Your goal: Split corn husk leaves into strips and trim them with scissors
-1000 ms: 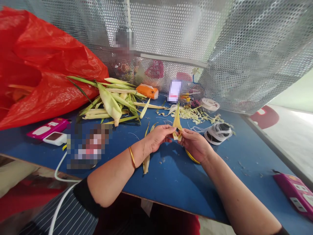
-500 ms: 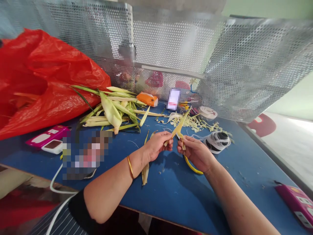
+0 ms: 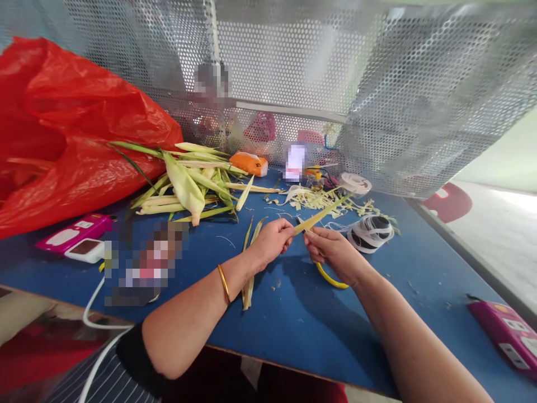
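The yellow husk (image 3: 322, 215) has tipped right, mid-frame. Your left hand (image 3: 272, 244) pinches it; your right hand (image 3: 337, 253) seems to, too. Splitting it, maybe: that needs gentle pulling.

Perforated grey panels (image 3: 285, 50) stand behind the blue surface (image 3: 293, 336). At right, bright light falls on a white area (image 3: 499, 224) below a pale green wall (image 3: 516, 157).

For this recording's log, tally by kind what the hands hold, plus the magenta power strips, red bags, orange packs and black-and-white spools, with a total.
Husk strip in the left hand: 1
Yellow-handled scissors in the right hand: 1
Magenta power strips: 2
Red bag: 1
Orange pack: 1
Black-and-white spool: 1
Total: 7
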